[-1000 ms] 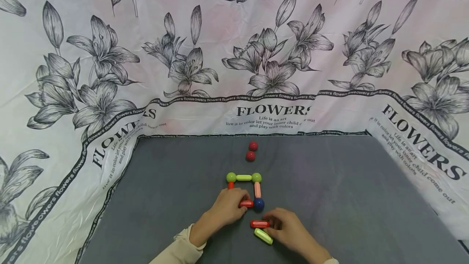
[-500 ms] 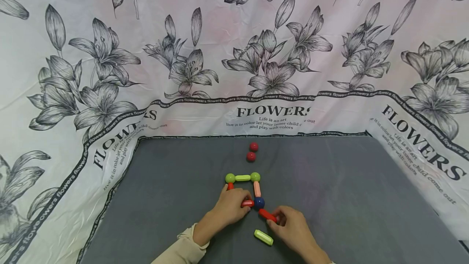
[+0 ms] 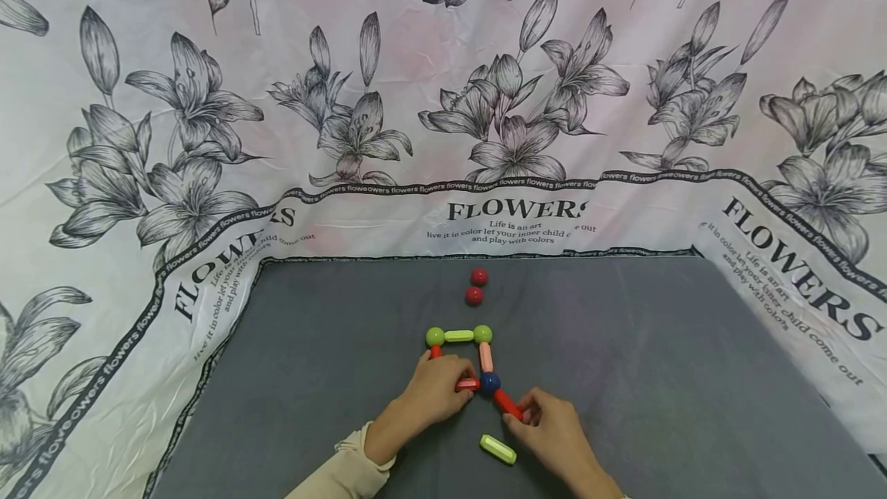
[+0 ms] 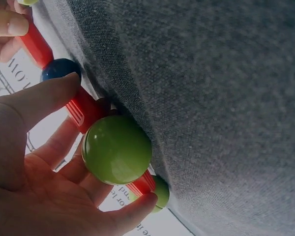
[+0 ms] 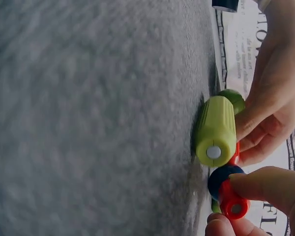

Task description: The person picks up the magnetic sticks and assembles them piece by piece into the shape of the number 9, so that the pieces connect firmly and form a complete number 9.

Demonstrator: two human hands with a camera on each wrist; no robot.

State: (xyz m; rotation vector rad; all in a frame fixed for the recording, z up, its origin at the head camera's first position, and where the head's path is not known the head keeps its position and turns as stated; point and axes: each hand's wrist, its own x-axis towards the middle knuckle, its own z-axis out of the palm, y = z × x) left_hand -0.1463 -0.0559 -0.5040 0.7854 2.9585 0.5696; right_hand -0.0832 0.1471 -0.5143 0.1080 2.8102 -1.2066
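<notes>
My left hand [image 3: 438,390] holds a red magnetic rod [image 3: 467,384] in a four-sided frame of rods and balls; its thumb lies by the blue ball [image 4: 61,69]. A green ball [image 4: 117,150] sits at that rod's other end, hidden in the head view. Another red rod [image 4: 143,183] runs to a far green ball [image 3: 435,336]. A light green rod [image 3: 459,336], a second far green ball [image 3: 483,334] and a pink rod [image 3: 487,357] make up the other sides. My right hand [image 3: 554,431] pinches a red rod [image 3: 508,404], whose near end touches the blue ball and slants outward.
A loose light green rod [image 3: 498,449] lies on the grey cloth between the forearms. Two red balls [image 3: 479,276] sit beyond the frame. Flower-printed fabric [image 3: 513,218] rises behind and beside the grey surface [image 3: 658,376].
My right hand has lifted the red rod away from the loose green rod and brought its end against the blue ball. My left hand has stayed on the frame, shifting slightly.
</notes>
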